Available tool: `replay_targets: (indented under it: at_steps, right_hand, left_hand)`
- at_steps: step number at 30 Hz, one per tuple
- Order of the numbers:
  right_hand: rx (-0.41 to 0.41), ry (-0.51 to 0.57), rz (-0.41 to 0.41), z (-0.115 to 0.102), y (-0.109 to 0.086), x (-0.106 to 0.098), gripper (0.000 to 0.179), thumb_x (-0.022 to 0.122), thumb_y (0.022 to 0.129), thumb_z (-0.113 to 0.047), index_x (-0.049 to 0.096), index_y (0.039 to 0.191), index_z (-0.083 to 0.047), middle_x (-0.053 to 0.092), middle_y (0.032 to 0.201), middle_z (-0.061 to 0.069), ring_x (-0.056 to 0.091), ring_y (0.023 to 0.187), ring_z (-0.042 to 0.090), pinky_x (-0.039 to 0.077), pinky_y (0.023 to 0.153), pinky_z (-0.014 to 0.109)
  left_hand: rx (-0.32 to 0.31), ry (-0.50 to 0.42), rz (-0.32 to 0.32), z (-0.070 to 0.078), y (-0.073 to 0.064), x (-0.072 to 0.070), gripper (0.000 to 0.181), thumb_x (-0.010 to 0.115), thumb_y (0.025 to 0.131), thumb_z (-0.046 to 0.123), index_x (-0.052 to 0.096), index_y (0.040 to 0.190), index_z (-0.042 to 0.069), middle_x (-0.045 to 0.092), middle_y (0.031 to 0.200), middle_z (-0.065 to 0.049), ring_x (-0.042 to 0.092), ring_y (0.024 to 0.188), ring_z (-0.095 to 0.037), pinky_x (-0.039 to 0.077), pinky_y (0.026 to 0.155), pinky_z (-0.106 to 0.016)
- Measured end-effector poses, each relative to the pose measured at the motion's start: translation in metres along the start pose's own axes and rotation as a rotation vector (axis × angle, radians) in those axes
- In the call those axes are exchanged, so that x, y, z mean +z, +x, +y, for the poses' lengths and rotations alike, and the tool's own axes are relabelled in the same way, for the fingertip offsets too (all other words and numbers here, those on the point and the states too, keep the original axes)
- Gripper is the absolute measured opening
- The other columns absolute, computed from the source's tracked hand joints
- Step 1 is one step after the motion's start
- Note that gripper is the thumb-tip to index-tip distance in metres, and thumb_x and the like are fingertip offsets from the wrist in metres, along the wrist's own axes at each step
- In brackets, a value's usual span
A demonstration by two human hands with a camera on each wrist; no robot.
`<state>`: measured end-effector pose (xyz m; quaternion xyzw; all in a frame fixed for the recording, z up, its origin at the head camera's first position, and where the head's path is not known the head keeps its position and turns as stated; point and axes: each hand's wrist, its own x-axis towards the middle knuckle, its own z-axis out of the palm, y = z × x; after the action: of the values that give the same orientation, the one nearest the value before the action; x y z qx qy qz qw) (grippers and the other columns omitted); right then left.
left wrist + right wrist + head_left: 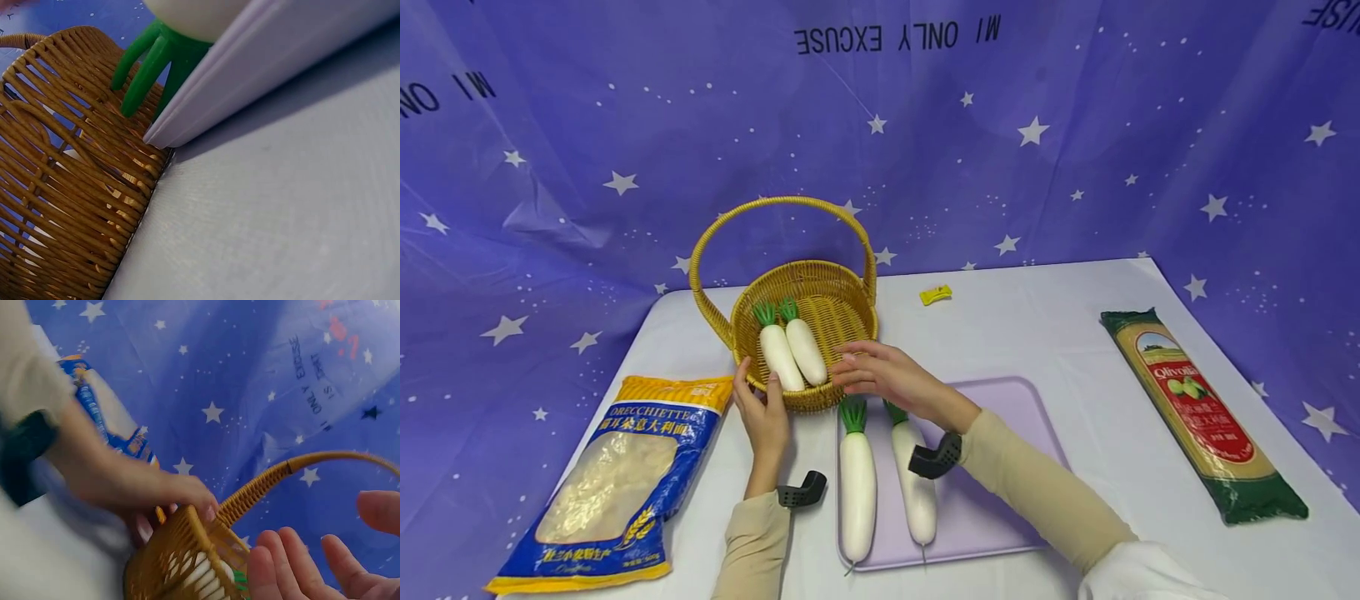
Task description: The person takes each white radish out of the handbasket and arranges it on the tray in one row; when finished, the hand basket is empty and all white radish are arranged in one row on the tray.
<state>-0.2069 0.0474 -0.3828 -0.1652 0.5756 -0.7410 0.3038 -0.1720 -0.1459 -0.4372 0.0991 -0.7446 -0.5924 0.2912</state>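
Observation:
A wicker basket (pixel 808 404) with a tall hoop handle stands at the table's back left, holding two white radishes (pixel 806 352) with green tops. My left hand (pixel 763 421) grips its front left rim; in the right wrist view, the left fingers (pixel 195 490) lie over the rim beside the handle's foot. My right hand (pixel 887 375) hovers by the front right rim, its fingers extended and nothing held. Below it, two longer white radishes (pixel 857 492) lie on a lilac tray (pixel 985 517). The left wrist view shows the basket's woven side (pixel 69 187) against the tray edge (pixel 206 94).
A blue and yellow orecchiette bag (pixel 617 483) lies left of the basket. On the right is a long spaghetti packet (pixel 1202 412). A small yellow wrapped candy (pixel 936 294) sits near the back edge. A purple starry cloth (pixel 940 167) hangs behind the white table.

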Motion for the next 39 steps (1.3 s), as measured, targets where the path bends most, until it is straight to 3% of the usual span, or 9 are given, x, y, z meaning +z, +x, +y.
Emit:
replay_targets:
  at_steps: [7, 12, 17, 19, 22, 27, 30, 35, 39]
  right_hand:
    - [0.007, 0.184, 0.123, -0.003, 0.067, 0.000, 0.051, 0.043, 0.095, -0.024, 0.028, 0.139, -0.002, 0.040, 0.137, 0.025, 0.042, 0.126, 0.033, 0.031, 0.107, 0.044]
    - [0.010, 0.172, 0.262, 0.002, 0.098, 0.003, 0.043, 0.044, 0.094, -0.023, 0.040, 0.134, -0.007, 0.043, 0.136, 0.022, 0.043, 0.124, 0.034, 0.031, 0.106, 0.047]
    - [0.067, 0.009, 0.454, 0.007, 0.113, 0.011, 0.041, 0.053, 0.089, -0.026, 0.049, 0.127, -0.010, 0.049, 0.131, 0.013, 0.045, 0.121, 0.032, 0.034, 0.102, 0.047]
    - [0.105, -0.101, 0.528, 0.010, 0.115, 0.013, 0.051, 0.057, 0.087, -0.028, 0.044, 0.132, -0.009, 0.046, 0.135, 0.012, 0.042, 0.124, 0.030, 0.035, 0.102, 0.045]
    - [0.190, -0.243, 0.584, 0.013, 0.116, 0.016, 0.075, 0.061, 0.084, -0.027, 0.020, 0.143, -0.006, 0.028, 0.146, 0.014, 0.030, 0.133, 0.030, 0.029, 0.107, 0.044]
    - [0.336, -0.442, 0.529, 0.016, 0.117, 0.021, 0.102, 0.068, 0.078, -0.022, -0.009, 0.145, -0.006, 0.013, 0.149, 0.021, 0.021, 0.136, 0.033, 0.028, 0.108, 0.043]
    - [0.343, -0.514, 0.473, 0.017, 0.118, 0.023, 0.102, 0.069, 0.077, -0.018, -0.006, 0.145, -0.005, 0.021, 0.147, 0.023, 0.030, 0.132, 0.034, 0.034, 0.104, 0.042]
    - [0.314, -0.535, 0.395, 0.019, 0.120, 0.022, 0.095, 0.069, 0.077, -0.013, 0.005, 0.146, -0.010, 0.028, 0.145, 0.018, 0.037, 0.128, 0.031, 0.040, 0.098, 0.039]
    - [0.262, -0.551, 0.336, 0.019, 0.119, 0.022, 0.088, 0.069, 0.077, -0.008, 0.016, 0.146, -0.015, 0.035, 0.141, 0.018, 0.047, 0.117, 0.031, 0.048, 0.084, 0.036]
  left_hand:
    - [-0.009, -0.006, -0.006, -0.001, 0.000, 0.002, 0.050, 0.047, 0.090, 0.009, 0.030, 0.135, 0.000, 0.026, 0.136, -0.027, 0.031, 0.126, -0.045, 0.034, 0.097, -0.057]
    - [-0.015, -0.003, -0.002, -0.024, 0.006, 0.004, 0.050, 0.049, 0.090, 0.012, 0.031, 0.136, 0.007, 0.026, 0.138, -0.022, 0.031, 0.128, -0.041, 0.033, 0.098, -0.055]
    - [-0.025, 0.010, -0.003, -0.038, 0.009, 0.004, 0.050, 0.049, 0.091, 0.021, 0.031, 0.137, 0.014, 0.026, 0.139, -0.017, 0.031, 0.129, -0.036, 0.035, 0.099, -0.052]
    - [-0.025, 0.015, -0.002, -0.040, 0.008, 0.004, 0.050, 0.049, 0.091, 0.025, 0.031, 0.137, 0.016, 0.026, 0.140, -0.016, 0.031, 0.130, -0.034, 0.035, 0.100, -0.051]
    - [-0.026, 0.021, 0.001, -0.041, 0.007, 0.003, 0.050, 0.050, 0.091, 0.027, 0.032, 0.137, 0.017, 0.027, 0.139, -0.015, 0.032, 0.129, -0.034, 0.035, 0.099, -0.049]
    - [-0.040, 0.024, -0.002, -0.041, 0.007, 0.002, 0.050, 0.050, 0.091, 0.025, 0.031, 0.137, 0.017, 0.027, 0.140, -0.014, 0.033, 0.128, -0.034, 0.035, 0.099, -0.049]
    - [-0.042, 0.012, -0.005, -0.037, 0.006, 0.002, 0.050, 0.050, 0.091, 0.021, 0.031, 0.137, 0.015, 0.026, 0.140, -0.016, 0.032, 0.129, -0.037, 0.035, 0.099, -0.052]
    - [-0.029, -0.001, -0.009, -0.011, 0.001, 0.001, 0.049, 0.047, 0.091, 0.013, 0.030, 0.136, 0.005, 0.024, 0.138, -0.024, 0.030, 0.127, -0.044, 0.033, 0.098, -0.057]
    - [-0.033, 0.005, -0.004, -0.001, 0.000, 0.000, 0.049, 0.048, 0.091, 0.011, 0.030, 0.135, 0.002, 0.024, 0.139, -0.024, 0.029, 0.129, -0.043, 0.033, 0.100, -0.055]
